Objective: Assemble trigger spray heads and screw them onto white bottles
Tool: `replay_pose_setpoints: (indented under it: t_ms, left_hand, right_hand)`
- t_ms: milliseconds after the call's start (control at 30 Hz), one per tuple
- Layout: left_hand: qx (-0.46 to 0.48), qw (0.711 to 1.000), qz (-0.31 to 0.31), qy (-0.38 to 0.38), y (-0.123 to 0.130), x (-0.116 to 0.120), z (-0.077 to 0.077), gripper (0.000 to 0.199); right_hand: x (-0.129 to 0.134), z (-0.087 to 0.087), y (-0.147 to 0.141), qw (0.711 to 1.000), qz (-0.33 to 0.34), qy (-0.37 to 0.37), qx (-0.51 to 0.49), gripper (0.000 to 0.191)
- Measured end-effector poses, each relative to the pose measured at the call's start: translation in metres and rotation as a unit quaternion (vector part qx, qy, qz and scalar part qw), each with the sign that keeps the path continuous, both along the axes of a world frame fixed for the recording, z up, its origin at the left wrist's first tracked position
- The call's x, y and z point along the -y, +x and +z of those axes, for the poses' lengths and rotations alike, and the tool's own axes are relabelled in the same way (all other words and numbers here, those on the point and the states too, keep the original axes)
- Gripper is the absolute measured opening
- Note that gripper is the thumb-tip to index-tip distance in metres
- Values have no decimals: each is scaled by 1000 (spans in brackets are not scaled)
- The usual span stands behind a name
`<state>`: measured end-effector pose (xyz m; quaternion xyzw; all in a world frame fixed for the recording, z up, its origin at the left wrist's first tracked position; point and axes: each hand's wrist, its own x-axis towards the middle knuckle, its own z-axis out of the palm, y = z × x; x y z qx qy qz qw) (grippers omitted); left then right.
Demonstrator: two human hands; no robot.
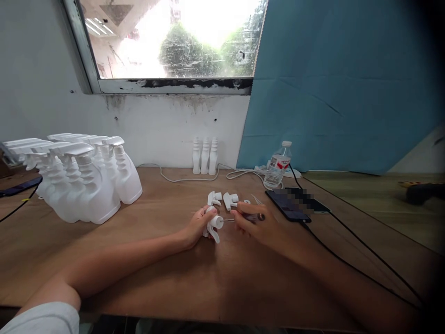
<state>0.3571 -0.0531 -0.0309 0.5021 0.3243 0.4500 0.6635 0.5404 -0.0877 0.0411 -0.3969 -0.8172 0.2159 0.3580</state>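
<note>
Near the middle of the table, my left hand point(199, 227) is closed around a white trigger spray head point(216, 222), its round collar facing right and its trigger hanging down. My right hand point(255, 227) grips a screwdriver point(255, 217) with a dark handle. The thin metal shaft points left and its tip meets the collar opening; how deep it goes in I cannot tell. Just behind my hands lie two more spray heads, one on the left point(213, 198) and one on the right point(230, 201). A small white ring point(247, 202) rests beside them.
Several white spray bottles point(100, 195) stand grouped at the left. Three slim white bottles point(205, 157) line the wall. A clear water bottle point(278, 167) stands at the back right, behind a phone point(287, 204) with black cables point(361, 269). Thin clear tubes point(257, 199) lie near my right hand.
</note>
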Motion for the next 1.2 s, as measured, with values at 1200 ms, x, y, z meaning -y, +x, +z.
replay_pose_setpoints:
  t_ms: [1200]
  left_hand:
    - [26,999,-37,-17,-4,1,9,41]
  right_hand:
    - [13,-33,-3,965,119,222,-74,17]
